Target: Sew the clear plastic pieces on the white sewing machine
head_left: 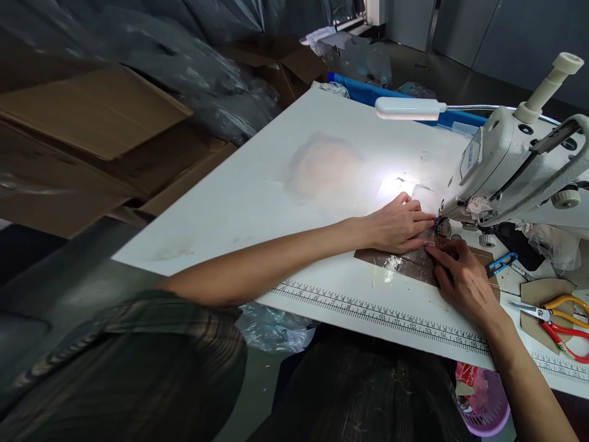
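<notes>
My left hand (398, 224) lies palm down beside the needle of a white sewing machine (490, 153), its fingers stretched out over a thin, pale piece of fabric (427, 195). Just right of it, my right hand (467, 279) has bent fingers, with the fingertips at the fabric's near edge in front of the presser foot (437, 224). Most of the fabric between the hands is covered by fingers. Under both hands a shiny brown plate (396, 265) shows on the white table (257, 202).
A lit lamp (409, 108) hangs over the table. Blue thread snips (501, 263), yellow-handled scissors (565, 309) and a red-handled tool (564, 337) lie to the right. A ruler strip (381, 317) follows the front edge. Cardboard boxes (92, 110) stand left; a purple basket (494, 417) sits below.
</notes>
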{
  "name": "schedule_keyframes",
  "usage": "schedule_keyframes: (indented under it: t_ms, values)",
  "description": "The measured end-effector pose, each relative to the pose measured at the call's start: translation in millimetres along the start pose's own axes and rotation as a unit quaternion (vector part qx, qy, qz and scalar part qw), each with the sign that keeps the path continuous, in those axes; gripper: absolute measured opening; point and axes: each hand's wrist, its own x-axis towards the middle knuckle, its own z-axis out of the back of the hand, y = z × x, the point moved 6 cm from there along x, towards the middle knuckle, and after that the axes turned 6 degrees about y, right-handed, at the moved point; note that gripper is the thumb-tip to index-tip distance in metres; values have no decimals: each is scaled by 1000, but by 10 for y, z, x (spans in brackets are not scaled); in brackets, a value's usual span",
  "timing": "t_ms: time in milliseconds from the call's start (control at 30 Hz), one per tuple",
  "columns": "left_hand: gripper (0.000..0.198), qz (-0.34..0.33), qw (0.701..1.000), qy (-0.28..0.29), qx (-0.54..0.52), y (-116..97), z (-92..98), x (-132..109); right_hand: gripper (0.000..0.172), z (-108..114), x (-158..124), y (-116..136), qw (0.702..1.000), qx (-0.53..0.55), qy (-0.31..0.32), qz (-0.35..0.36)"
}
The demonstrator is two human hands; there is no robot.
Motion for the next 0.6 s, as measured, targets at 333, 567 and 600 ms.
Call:
schedule_keyframes:
  t_ms: [333,567,600]
  values:
    - [43,18,997,-44,-57,38,-65,-38,35,-24,-3,-14,1000,0,-8,-10]
    - [43,10,998,-53,-42,28,-83,-37,36,-16,-5,-2,1000,-4,-10,-10]
    - [42,10,998,-52,-40,25,-83,-35,36,-17,-5,-3,1000,-5,-11,-11]
